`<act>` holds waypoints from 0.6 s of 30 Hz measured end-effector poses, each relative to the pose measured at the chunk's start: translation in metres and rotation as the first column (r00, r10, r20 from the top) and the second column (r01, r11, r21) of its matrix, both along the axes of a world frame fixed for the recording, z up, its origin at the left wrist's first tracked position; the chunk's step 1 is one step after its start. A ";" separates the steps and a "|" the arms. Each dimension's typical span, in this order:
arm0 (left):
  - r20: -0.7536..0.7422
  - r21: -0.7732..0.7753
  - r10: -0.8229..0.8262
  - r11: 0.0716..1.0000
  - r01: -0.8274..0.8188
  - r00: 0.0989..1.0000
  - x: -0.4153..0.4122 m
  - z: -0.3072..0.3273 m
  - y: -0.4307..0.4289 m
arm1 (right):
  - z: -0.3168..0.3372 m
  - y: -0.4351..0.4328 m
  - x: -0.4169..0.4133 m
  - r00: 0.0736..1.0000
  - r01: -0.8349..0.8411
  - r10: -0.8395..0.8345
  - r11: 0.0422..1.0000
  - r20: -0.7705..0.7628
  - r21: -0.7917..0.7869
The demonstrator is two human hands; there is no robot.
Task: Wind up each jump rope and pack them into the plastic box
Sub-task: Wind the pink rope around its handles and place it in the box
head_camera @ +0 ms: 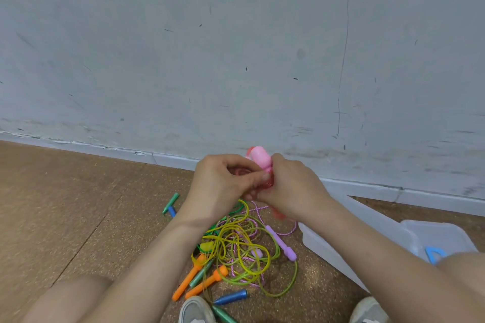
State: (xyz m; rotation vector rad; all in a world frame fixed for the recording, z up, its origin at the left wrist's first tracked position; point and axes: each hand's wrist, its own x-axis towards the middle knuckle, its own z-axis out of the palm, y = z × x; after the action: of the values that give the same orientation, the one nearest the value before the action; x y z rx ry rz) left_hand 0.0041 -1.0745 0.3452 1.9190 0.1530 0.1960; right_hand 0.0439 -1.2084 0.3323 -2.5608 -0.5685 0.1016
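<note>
Both hands meet above the floor around a pink jump rope (pixel 259 157), whose pink handles stick up between them. My left hand (pixel 223 181) pinches its reddish cord wrapped on the handles, and my right hand (pixel 291 186) grips the bundle from the right. Below lies a tangled pile of ropes (pixel 241 249): yellow-green cord, a pink-and-white braided rope with a purple handle (pixel 282 244), orange handles (pixel 202 278), and green and blue handles. The clear plastic box (pixel 409 241) sits on the floor at the right, partly hidden by my right arm.
A scuffed grey wall (pixel 236 47) with a white skirting runs across the back. The floor (pixel 65 204) is brown cork. My knees and two grey shoes (pixel 195 309) frame the pile. A green and a blue handle (pixel 170 204) lie apart at the left.
</note>
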 end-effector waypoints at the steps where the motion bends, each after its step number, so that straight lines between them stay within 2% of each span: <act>1: -0.004 -0.032 -0.019 0.999 0.019 1.000 -0.001 0.002 0.002 | 0.004 -0.004 0.003 0.999 0.003 -0.001 0.999 -0.043 0.049; 5: 0.053 -0.198 -0.134 0.970 0.141 0.990 -0.001 0.008 0.006 | 0.005 -0.010 0.011 0.992 0.018 0.004 0.985 -0.129 0.170; 6: 0.087 -0.167 -0.121 0.977 0.134 0.989 0.000 0.007 0.007 | 0.002 -0.009 0.011 0.990 0.033 -0.004 0.979 -0.140 0.200; 8: 0.163 0.129 -0.107 0.988 0.086 0.981 0.001 0.003 0.007 | -0.002 -0.009 0.011 0.989 0.048 -0.015 0.972 -0.145 0.228; 10: 0.237 0.338 -0.156 0.939 0.070 0.959 0.001 -0.002 0.007 | -0.002 -0.010 0.011 0.987 0.055 -0.013 0.964 -0.158 0.262; 15: 0.407 0.443 -0.133 0.894 -0.068 0.904 -0.001 -0.004 0.004 | 0.004 -0.010 0.009 0.991 0.110 -0.088 0.963 -0.100 0.245; 17: 0.377 0.483 -0.197 0.875 -0.011 0.905 -0.004 -0.002 0.001 | 0.003 -0.008 0.006 0.992 0.122 -0.117 0.980 -0.039 0.158; 18: 0.313 0.528 -0.259 0.847 0.059 0.914 -0.006 -0.002 -0.001 | 0.002 -0.007 0.004 0.994 0.113 -0.112 0.988 -0.010 0.103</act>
State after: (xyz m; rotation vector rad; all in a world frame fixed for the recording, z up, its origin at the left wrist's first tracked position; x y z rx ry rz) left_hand -0.0019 -1.0755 0.3432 2.3663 -0.3569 0.5278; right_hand 0.0482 -1.2159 0.3343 -2.4851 -0.4154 0.0372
